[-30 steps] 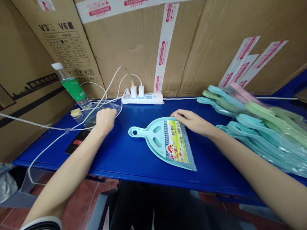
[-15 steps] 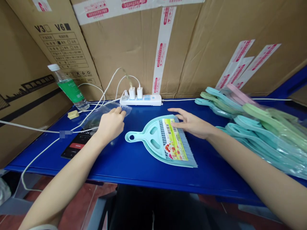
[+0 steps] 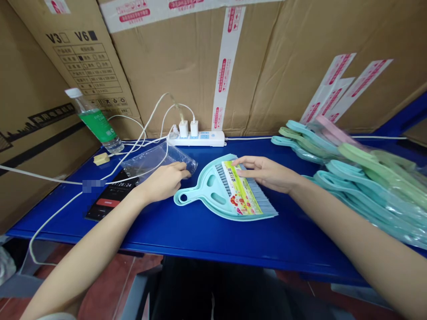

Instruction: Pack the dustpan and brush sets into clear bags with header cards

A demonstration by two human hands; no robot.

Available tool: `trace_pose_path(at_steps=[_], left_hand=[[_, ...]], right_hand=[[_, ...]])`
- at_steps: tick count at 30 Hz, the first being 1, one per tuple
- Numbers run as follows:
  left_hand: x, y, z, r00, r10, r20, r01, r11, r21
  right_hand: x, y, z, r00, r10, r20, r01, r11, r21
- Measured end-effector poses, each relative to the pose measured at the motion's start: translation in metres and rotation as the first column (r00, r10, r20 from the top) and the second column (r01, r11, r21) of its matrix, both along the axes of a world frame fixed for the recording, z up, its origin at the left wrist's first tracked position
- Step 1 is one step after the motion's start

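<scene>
A light-blue dustpan (image 3: 218, 195) lies on the blue table, handle to the left, with a grey-bristled brush (image 3: 262, 195) nested in it under a yellow printed label (image 3: 245, 193). My right hand (image 3: 267, 172) rests its fingers on the label's upper end and the bristles, fingers apart. Near the handle's left end is my left hand (image 3: 165, 180), fingers curled downward; whether they hold anything is hidden. Behind that hand a clear plastic bag (image 3: 160, 156) lies flat, partly over a phone (image 3: 111, 195).
At the back stands a white power strip (image 3: 203, 139) with chargers and loose cables. A water bottle (image 3: 98, 126) is at the back left beside a yellowish block (image 3: 101, 159). Bagged dustpan sets (image 3: 367, 186) are piled on the right. Cardboard (image 3: 187, 58) rises behind the table.
The dustpan and brush have turned slightly, their handle end nearer the table's front. My left hand has moved right and down, off the plastic bag, which now lies spread. My right hand has shifted slightly.
</scene>
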State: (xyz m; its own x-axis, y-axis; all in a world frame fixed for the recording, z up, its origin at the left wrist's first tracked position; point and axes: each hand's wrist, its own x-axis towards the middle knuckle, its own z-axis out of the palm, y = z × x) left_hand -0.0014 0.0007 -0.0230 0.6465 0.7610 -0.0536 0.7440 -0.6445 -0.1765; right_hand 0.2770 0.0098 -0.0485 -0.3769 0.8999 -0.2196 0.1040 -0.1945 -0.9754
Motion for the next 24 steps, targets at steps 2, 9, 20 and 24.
trace_pose_path(at_steps=[2,9,20,24], left_hand=[[-0.001,0.001,0.000,0.999,-0.019,0.029,0.019,1.000,-0.020],[-0.008,0.005,-0.003,0.964,-0.151,0.220,0.174,0.981,-0.090],[-0.010,0.001,0.008,0.872,-0.192,0.450,0.356,0.881,-0.313],[-0.013,-0.002,0.014,0.888,-0.152,0.435,0.327,0.872,-0.363]], right_hand=[[0.001,0.000,0.001,1.000,0.007,0.016,-0.007,1.000,0.003],[0.006,0.001,0.006,0.996,0.071,0.057,-0.071,0.997,-0.004],[0.012,0.001,0.010,0.994,0.053,0.094,-0.057,0.997,0.048],[0.016,-0.002,0.018,0.994,0.039,0.104,-0.047,0.996,0.071]])
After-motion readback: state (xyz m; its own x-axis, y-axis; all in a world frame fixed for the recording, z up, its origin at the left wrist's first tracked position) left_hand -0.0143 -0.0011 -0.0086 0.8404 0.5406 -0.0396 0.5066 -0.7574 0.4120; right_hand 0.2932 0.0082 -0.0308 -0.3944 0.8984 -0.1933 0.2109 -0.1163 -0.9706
